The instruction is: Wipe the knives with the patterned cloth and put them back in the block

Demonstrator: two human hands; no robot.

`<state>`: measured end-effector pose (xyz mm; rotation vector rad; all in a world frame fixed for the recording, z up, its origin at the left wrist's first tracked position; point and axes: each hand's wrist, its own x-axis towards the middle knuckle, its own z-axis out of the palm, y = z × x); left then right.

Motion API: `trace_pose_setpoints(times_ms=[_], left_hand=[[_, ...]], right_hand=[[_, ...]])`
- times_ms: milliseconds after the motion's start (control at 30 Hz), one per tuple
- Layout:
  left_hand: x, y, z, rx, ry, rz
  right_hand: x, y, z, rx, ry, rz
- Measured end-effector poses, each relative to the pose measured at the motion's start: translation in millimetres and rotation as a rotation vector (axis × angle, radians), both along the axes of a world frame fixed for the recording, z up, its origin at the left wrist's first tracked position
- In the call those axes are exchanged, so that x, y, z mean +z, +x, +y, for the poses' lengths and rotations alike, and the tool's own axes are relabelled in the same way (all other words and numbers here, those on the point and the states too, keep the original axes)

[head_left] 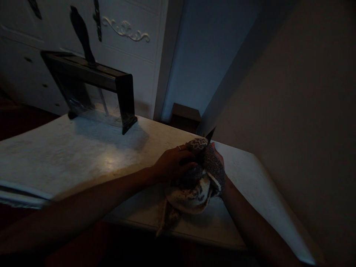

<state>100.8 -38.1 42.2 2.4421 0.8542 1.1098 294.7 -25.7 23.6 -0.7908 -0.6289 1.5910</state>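
At the far left stands a white cabinet (141,70) with small dark knobs (45,85), dark metal door pulls (97,20) and a raised scroll ornament (126,29). In front of it, on a pale, marbled table (94,155), sits a black-framed case (128,94) with clear panels, and a long dark handle (82,33) rises from its top. The light is dim, so what lies behind the panels is hard to tell. Further along, the left hand (174,163), a ring (180,148) on one finger, comes in over the table, its fingers curled onto a bundled cloth (191,202) and gripping it. A low brown box (185,118) stands beyond the table's far edge, near the wall. The cloth, part grey and part brown-and-white patterned, is bunched between the two hands above the near part of the table, with a loose end hanging down toward the near edge. A dark pointed tip (211,134) juts up from the top of the bundle. The right hand (219,155) presses against the bundle's right side; its fingers are mostly hidden by cloth, so I cannot tell how tightly they close. At the far right rises a plain, shadowed wall (294,96)
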Motion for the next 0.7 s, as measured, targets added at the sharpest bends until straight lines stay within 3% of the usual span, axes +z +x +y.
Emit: trace_pose_setpoints(times_ms=[533,700], left_hand=[[-0.8,1.1,0.3,-0.072,0.049,-0.138],[-1.9,0.0,2.2,-0.097,0.049,-0.150]], right_hand=[[-5.6,4.7,-0.3,0.126,-0.096,0.019],[-6.1,5.0,0.9,0.106,-0.068,0.001]])
